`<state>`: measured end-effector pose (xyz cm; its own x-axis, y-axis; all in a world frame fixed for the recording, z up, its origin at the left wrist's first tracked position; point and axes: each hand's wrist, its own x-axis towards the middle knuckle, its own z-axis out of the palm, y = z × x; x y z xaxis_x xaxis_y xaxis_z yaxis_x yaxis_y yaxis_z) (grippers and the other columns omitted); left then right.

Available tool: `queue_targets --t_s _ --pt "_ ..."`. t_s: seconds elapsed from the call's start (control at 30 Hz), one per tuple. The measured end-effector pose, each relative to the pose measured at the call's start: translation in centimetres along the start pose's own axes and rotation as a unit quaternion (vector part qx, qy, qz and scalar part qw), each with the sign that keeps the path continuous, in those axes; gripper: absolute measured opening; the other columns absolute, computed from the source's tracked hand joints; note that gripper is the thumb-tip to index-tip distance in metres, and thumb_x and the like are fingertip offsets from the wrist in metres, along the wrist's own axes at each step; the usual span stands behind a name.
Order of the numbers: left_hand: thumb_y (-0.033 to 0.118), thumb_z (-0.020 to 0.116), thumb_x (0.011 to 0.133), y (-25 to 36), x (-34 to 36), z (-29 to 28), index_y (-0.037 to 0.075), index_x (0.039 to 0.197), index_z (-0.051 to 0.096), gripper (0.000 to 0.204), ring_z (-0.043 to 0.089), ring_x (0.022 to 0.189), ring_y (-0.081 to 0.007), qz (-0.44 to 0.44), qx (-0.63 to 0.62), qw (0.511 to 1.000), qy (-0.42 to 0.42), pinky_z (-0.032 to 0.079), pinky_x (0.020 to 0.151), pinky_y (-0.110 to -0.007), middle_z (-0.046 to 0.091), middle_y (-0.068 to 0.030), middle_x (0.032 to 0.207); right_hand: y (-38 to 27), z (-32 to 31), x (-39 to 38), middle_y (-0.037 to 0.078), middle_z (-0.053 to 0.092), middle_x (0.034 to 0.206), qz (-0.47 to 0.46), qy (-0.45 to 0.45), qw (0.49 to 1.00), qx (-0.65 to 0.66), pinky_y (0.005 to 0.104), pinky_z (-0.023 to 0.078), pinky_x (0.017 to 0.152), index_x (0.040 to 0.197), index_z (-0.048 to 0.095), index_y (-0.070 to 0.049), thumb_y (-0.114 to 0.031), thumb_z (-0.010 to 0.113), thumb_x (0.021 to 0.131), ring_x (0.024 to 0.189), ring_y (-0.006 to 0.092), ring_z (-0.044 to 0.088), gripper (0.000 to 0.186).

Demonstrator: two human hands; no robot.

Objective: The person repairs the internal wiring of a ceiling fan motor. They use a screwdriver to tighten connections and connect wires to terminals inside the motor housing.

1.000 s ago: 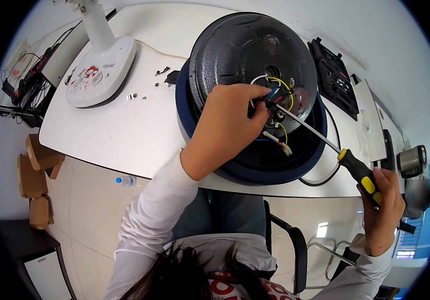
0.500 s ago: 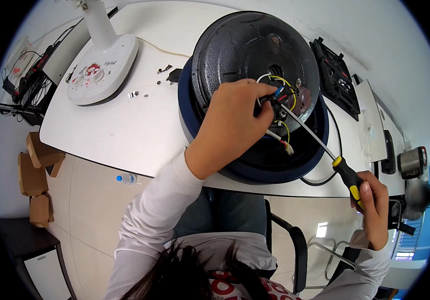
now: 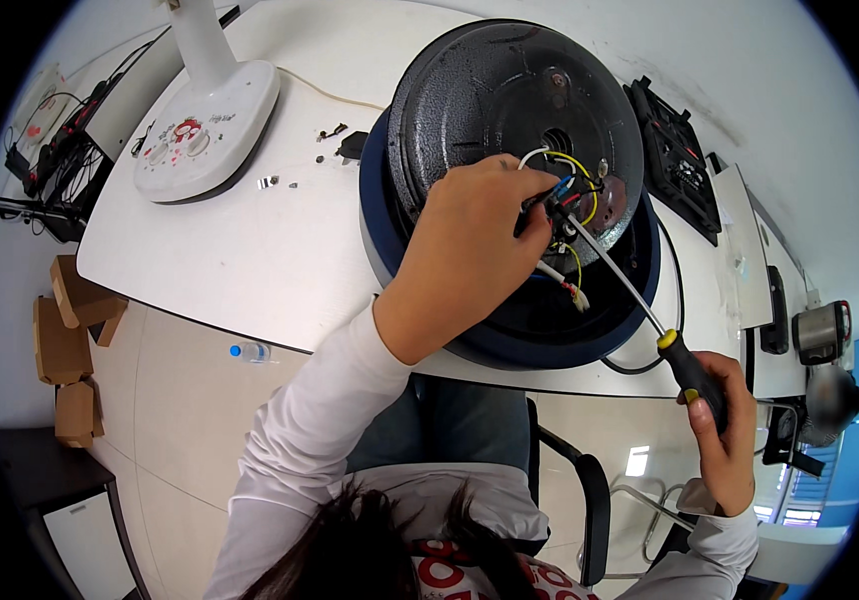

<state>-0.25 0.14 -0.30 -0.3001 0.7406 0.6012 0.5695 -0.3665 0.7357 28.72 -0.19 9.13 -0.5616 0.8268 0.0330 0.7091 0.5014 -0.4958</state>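
Note:
My left hand (image 3: 465, 245) is closed, thumb and fingers pinching a small black part with blue, red and other wires at it; the fingers hide much of that part. In my right hand (image 3: 730, 430) is the black-and-yellow handle of a screwdriver (image 3: 692, 375). Its shaft slants up and left, with the tip at the small part by my left fingertips. Behind lies a round black metal disc (image 3: 470, 100), propped tilted on a dark blue round housing (image 3: 540, 355). Yellow-green wires (image 3: 591, 185) and a white wire come out near the disc's hole.
On the white table (image 3: 210, 270), a white stand base (image 3: 190, 150) is at the left, with small loose metal bits (image 3: 268, 182) near it. A black tool case (image 3: 680, 165) lies right of the disc. A black cable (image 3: 683, 270) curves beside the housing. A chair armrest (image 3: 595, 500) is below.
The screwdriver handle has turned in my right hand, and that hand has shifted slightly left and down. My left hand keeps its pinch in nearly the same place.

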Motion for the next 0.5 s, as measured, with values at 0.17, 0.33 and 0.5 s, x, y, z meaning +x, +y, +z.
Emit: queue_targets --t_s 0.17,0.33,0.5 --pt "0.001 0.064 0.082 -0.3 0.0 0.1 -0.003 0.106 0.069 0.025 0.062 0.059 -0.0153 0.001 -0.028 1.0 -0.007 0.048 0.057 -0.025 0.065 -0.0119 0.084 -0.5 0.0 -0.1 0.01 0.061 0.076 0.046 -0.007 0.998 0.036 0.0272 0.042 0.062 0.116 0.056 0.0 -0.029 0.052 0.094 0.067 0.0154 0.057 0.036" --pt "0.001 0.064 0.082 -0.2 0.1 -0.3 -0.004 0.106 0.069 0.025 0.062 0.061 -0.0122 -0.033 -0.072 0.996 -0.039 0.049 0.058 -0.023 0.067 -0.0115 0.087 -0.1 -0.1 0.0 0.012 0.06 0.082 -0.067 0.042 0.994 -0.076 0.0286 0.043 0.06 0.117 0.058 0.0 -0.03 0.053 0.095 0.067 0.0192 0.058 0.037" --pt "0.001 0.064 0.082 -0.2 0.1 -0.5 -0.006 0.108 0.068 0.027 0.063 0.064 -0.0125 -0.049 -0.079 0.994 -0.057 0.05 0.06 -0.023 0.068 -0.0126 0.09 1.1 0.0 0.6 0.012 0.059 0.089 -0.223 0.124 0.916 -0.309 0.0295 0.046 0.056 0.119 0.063 -0.005 -0.015 0.071 0.082 0.069 0.0228 0.06 0.039"
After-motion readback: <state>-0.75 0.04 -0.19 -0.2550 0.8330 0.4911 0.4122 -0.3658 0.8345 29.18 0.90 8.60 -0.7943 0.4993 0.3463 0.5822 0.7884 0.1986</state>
